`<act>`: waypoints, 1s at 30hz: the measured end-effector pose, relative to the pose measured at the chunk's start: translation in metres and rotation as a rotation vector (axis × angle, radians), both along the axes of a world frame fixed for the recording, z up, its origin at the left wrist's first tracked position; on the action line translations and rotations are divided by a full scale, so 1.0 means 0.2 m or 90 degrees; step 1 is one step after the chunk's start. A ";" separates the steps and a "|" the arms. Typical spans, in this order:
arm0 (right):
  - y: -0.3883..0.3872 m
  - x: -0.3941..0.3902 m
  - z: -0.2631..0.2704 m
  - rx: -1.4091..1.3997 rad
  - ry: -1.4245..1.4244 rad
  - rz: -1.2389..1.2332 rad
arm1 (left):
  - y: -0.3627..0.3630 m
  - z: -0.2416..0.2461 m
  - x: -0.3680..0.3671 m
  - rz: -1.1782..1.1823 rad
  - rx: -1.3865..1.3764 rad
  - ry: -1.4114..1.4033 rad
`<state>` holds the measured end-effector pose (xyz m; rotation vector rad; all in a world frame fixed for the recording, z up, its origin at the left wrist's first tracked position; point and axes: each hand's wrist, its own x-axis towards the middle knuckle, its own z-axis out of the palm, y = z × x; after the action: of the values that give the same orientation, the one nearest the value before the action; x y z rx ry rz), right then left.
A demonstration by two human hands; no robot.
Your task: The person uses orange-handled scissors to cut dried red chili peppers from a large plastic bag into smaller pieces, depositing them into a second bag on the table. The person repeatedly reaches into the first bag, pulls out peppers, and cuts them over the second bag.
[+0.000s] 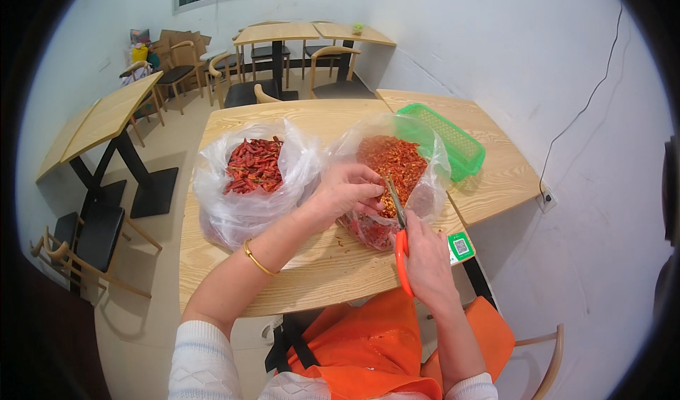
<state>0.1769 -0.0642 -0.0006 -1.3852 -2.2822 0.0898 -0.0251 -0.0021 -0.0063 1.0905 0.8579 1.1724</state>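
Observation:
My right hand (pixel 425 256) grips orange-handled scissors (pixel 402 251), whose blades point up and away over a clear plastic bag (pixel 433 198) of cut dried red chilies (pixel 396 156). Close beside the blade tips is my left hand (pixel 353 187), thumb and fingers drawn together above the same bag. Whether a chili is pinched in those fingers is too small to tell. Left of that hand, a second plastic bag (pixel 239 219) stands with its mouth spread, holding whole dried red chilies (pixel 255 163). Both bags rest on a wooden table (pixel 329 288).
A green plastic basket (pixel 451 140) stands behind the right bag, on an adjoining table (pixel 510 187). A green card with a printed code (pixel 461 245) lies at the right edge. An orange chair (pixel 481 336) is near my right arm. Chili bits (pixel 340 243) lie before the bags.

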 end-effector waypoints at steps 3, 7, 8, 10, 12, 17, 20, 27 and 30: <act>0.02 -0.02 -0.01 0.013 -0.031 -0.014 | 0.00 -0.01 0.01 -0.020 0.002 -0.013; 0.04 -0.04 -0.02 0.026 -0.059 -0.023 | 0.01 -0.03 0.02 -0.015 0.000 -0.002; 0.05 -0.04 -0.03 0.028 -0.058 -0.026 | 0.02 -0.03 0.02 -0.016 0.001 0.000; 0.07 -0.04 -0.04 0.076 -0.050 -0.012 | 0.02 -0.04 0.03 -0.015 0.009 0.013; 0.08 -0.04 -0.06 0.086 -0.042 0.001 | 0.02 -0.06 0.03 -0.013 0.009 0.015; 0.10 -0.04 -0.08 0.047 -0.039 0.002 | 0.02 -0.06 0.03 -0.012 -0.034 0.000; 0.10 -0.03 -0.07 0.076 -0.034 0.006 | 0.03 -0.06 0.04 0.028 -0.033 -0.006; 0.10 -0.04 -0.07 0.124 -0.079 0.005 | 0.03 -0.07 0.03 0.004 0.011 0.008; 0.10 -0.05 -0.08 0.128 -0.079 0.012 | 0.03 -0.08 0.03 0.013 0.017 0.029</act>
<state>0.1679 -0.0447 -0.0166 -1.2975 -2.3311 -0.2192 -0.0185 0.0044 -0.0214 1.1371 0.8921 1.1827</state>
